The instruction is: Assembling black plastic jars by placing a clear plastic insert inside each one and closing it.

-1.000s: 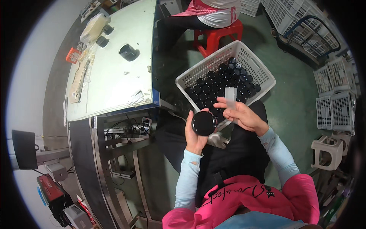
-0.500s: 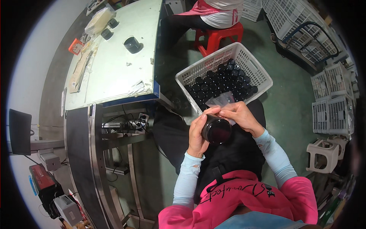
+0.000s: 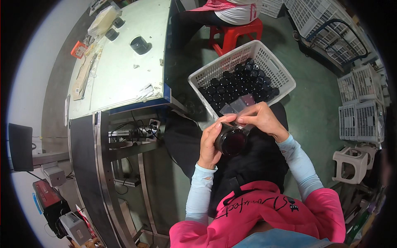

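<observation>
My left hand (image 3: 209, 145) is wrapped round a black cylindrical jar (image 3: 233, 142), its glossy round end tilted up at me above my lap. At the jar's far side my right hand (image 3: 264, 120) pinches a strip of clear plastic film (image 3: 238, 106) between thumb and fingers. The strip sticks out past the fingertips over the crate's near edge. Where the fingertips of both hands meet, the film's lower part is hard to make out. Just beyond, a white plastic crate (image 3: 283, 78) holds many small black round pieces (image 3: 224, 88).
To the left stands a pale-topped table (image 3: 120, 70) with a black cup-like piece (image 3: 139, 45) and two smaller ones. Another person sits on a red stool (image 3: 235, 35) beyond the crate. Stacked white crates (image 3: 357, 122) and a beige stool (image 3: 349, 165) line the right side.
Both hands and the jar have shifted slightly left in the picture. The right hand has risen a little, and the film now leans more to the right over the crate.
</observation>
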`<state>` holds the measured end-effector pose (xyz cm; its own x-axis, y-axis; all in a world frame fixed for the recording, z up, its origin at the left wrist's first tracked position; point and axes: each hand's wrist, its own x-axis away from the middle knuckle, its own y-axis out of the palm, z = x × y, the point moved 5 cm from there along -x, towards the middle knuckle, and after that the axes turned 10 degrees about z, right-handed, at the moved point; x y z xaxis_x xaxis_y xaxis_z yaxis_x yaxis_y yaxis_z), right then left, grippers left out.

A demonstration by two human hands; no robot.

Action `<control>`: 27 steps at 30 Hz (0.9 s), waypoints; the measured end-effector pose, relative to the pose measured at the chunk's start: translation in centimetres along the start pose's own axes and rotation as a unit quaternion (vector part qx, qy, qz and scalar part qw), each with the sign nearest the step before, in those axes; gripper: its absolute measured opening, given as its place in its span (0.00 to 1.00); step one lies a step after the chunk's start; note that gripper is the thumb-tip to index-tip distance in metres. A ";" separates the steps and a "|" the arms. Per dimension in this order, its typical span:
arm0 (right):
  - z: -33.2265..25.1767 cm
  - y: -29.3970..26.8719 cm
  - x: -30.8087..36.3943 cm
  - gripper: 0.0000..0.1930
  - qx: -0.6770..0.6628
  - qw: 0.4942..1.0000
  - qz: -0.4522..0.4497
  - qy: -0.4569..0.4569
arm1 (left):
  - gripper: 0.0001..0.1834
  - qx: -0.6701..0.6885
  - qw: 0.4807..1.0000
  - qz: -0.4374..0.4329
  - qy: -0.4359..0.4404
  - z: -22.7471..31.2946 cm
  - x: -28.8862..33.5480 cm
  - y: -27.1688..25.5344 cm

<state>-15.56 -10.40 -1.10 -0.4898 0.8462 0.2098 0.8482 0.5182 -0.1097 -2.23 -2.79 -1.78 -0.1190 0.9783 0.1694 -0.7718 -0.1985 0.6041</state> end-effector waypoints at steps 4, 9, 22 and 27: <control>0.2 -0.1 -0.2 0.04 -0.009 0.996 0.090 -0.004 | 0.26 -0.016 1.000 0.017 0.007 -0.6 0.2 -0.6; 0.1 0.5 -0.1 0.05 -0.045 0.994 0.096 -0.003 | 0.26 0.034 0.999 0.029 -0.023 -1.3 0.4 -1.3; 1.0 1.0 -0.1 0.12 -0.046 0.998 -0.014 0.038 | 0.26 0.010 1.000 0.025 0.008 -0.7 0.5 -1.6; 1.2 1.2 0.0 0.12 -0.075 0.996 0.008 0.048 | 0.26 -0.029 0.999 0.023 0.035 -0.4 0.2 -1.5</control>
<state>-14.76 -9.63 -2.42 -0.4608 0.8347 0.3015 0.8797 0.4745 0.0308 -1.32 -2.30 -3.01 -0.1977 0.9703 0.1392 -0.7993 -0.2418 0.5501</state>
